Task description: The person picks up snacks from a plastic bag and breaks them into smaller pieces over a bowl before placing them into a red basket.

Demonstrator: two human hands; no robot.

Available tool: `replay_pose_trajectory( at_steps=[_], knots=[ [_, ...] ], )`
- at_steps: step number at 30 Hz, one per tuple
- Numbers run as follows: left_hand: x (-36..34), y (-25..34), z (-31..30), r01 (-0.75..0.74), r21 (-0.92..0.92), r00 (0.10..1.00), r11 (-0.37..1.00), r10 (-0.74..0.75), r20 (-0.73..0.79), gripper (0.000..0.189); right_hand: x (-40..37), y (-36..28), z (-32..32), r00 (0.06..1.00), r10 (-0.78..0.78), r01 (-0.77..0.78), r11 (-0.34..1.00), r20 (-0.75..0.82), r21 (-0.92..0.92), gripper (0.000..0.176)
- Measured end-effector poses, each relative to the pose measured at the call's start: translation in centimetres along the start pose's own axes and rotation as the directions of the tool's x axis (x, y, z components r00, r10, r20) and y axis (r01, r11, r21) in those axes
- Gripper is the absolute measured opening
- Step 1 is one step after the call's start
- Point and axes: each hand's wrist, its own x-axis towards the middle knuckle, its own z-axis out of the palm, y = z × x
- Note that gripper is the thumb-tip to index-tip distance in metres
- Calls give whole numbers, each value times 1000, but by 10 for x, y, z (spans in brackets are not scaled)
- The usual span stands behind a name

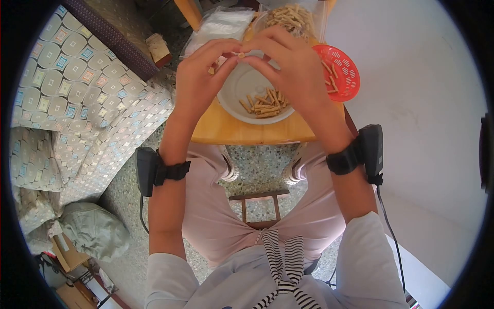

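Above a white bowl [230, 103], my left hand [199, 72] and my right hand [294, 67] meet, fingertips to fingertips. Between their pinched thumbs and forefingers sits one small tan stick-like piece [241, 55], seen nearly end-on. Another bit of tan shows by the curled fingers of my left hand. Several short tan sticks [267, 105] lie in the lower part of the bowl. To the right of my right hand, a red perforated basket [352, 77] holds a few similar sticks. A clear container [320, 20] heaped with more of them stands beyond my hands.
Clear plastic bags [221, 26] lie at the far left of the yellow wooden stool or table [252, 135]. A patterned cloth-covered bed or sofa [92, 98] borders the left side. At right is a pale wall [411, 103]. Black devices with cables are strapped to both forearms.
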Motion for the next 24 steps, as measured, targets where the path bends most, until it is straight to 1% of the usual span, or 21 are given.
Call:
replay_pose_trajectory(
  at_steps=[2, 5, 9, 11, 12, 14, 15, 17, 18, 20, 21, 23, 24],
  knots=[
    [-2, -1, 0, -13, 15, 999, 1000, 13, 31, 22, 0, -6, 1, 1000, -15, 15, 999, 17, -33, 13],
    [-2, -1, 1, -45, 34, 998, 998, 43, 46, 24, -2, -10, 0, 999, 8, -8, 1000, 33, 1, 13],
    [-2, 1, 0, -21, 65, 999, 998, 18, 44, 21, -1, -12, -2, 1000, -15, 16, 999, 22, -36, 13],
    [0, 0, -1, -35, 41, 998, 999, 37, -50, 17, 0, -13, -2, 998, 64, -64, 998, -10, -6, 12],
    [1, 1, -1, -35, 41, 998, 999, 37, -49, 17, 0, -13, -2, 998, 64, -64, 998, -10, -7, 12],
    [2, 2, -3, -19, -63, 990, 998, 10, -139, 15, 0, -11, -3, 988, 154, -154, 987, 11, -34, 12],
    [2, 3, -4, -19, -63, 990, 998, 10, -140, 15, -2, -10, -2, 988, 154, -153, 988, 11, -35, 12],
    [0, 5, -6, -36, -88, 999, 995, 33, -30, 15, -7, -8, 2, 981, 192, -193, 981, 41, 34, 14],
    [1, 5, -7, -36, -92, 999, 995, 33, -29, 15, -8, -7, 2, 980, 193, -194, 980, 42, 31, 14],
    [3, 1, -13, -86, -95, 996, 992, 88, 21, 14, -10, -7, 5, 972, 184, -183, 983, 145, -20, 16],
    [5, -3, -16, -86, -93, 996, 992, 88, 20, 14, -14, -4, 9, 972, 183, -182, 983, 145, -19, 16],
    [7, -13, -22, -15, 51, 1000, 999, 16, -15, 15, -30, 7, 19, 927, 166, -114, 979, 337, -169, 17],
    [7, -19, -26, -16, 52, 1000, 999, 17, -15, 15, -35, 7, 23, 927, 166, -114, 979, 336, -168, 17]
  ],
)
